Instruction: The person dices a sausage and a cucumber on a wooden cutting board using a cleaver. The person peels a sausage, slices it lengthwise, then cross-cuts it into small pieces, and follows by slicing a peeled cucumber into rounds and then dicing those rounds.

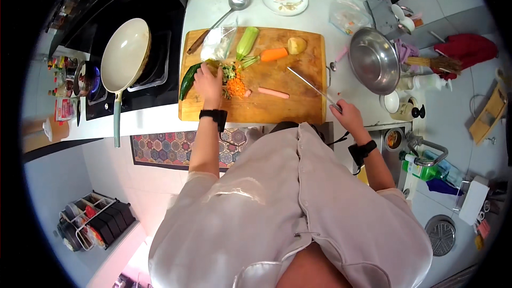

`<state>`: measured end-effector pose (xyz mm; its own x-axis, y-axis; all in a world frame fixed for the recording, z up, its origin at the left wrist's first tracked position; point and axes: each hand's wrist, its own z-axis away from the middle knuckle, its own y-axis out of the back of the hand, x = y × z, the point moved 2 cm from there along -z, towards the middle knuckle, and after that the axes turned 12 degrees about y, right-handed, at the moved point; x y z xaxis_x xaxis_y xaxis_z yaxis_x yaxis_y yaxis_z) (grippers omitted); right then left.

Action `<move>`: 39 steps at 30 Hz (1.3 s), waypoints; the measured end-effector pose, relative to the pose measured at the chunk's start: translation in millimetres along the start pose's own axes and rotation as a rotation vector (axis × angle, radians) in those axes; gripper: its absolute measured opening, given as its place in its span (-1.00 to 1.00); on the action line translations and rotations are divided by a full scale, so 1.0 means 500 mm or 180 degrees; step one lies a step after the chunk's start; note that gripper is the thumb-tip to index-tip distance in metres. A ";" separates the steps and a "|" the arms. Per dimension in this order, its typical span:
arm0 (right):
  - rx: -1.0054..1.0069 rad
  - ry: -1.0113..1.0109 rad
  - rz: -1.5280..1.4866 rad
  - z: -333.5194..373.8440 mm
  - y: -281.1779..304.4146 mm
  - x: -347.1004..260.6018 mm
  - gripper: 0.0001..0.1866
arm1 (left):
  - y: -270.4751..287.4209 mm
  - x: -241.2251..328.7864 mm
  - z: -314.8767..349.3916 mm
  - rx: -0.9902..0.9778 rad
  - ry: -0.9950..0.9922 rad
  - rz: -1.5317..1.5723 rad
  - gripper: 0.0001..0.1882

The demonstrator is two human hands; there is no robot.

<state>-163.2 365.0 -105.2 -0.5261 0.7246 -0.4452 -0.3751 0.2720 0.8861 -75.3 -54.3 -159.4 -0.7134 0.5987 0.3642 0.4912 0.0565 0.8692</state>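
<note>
- Diced veg (236,84), loosely heaped left of the board's centre, near 9 o'clock: a careless sweep could scatter bits.
- Left hand (209,81), at the heap's 10 o'clock: fingers bent over something greenish; I cannot tell how far they close or whether they have hold of it.
- Knife (312,85), in the closed right hand (346,114), handle at 4 o'clock, tip pointing to 10, towards the left hand's side: a sweep across could nick those fingers if they stay uncurled.
- Sausage (273,93), at 4 o'clock: round, so a nudge from the blade could roll it.
- Carrot (274,54) and potato (296,46), near 2 o'clock: they might roll if the board (298,111) is jolted.
- Pan (125,53), beyond 9 o'clock: its handle, pointing to 6, seems to overhang the counter; a left elbow could knock it.
</note>
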 end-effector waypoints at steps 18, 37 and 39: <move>-0.0721 0.0719 -0.0341 -0.130 -0.025 0.006 -0.58 | 0.467 -0.404 0.493 0.2065 0.2981 0.2098 -0.82; 0.0435 0.0699 0.0354 -0.029 -0.006 -0.078 -0.47 | 0.617 -0.852 1.613 0.3380 0.6217 0.3370 -0.88; 0.0412 0.0624 0.0522 -0.005 0.018 -0.043 -0.44 | 0.605 -0.951 1.602 0.2591 0.6936 0.3298 -0.80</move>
<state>-157.3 350.1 -88.0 -0.7140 0.6327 -0.2998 -0.1790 0.2490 0.9518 813.1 318.1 -337.8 0.6942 -0.5362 0.4802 0.4646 0.8433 0.2701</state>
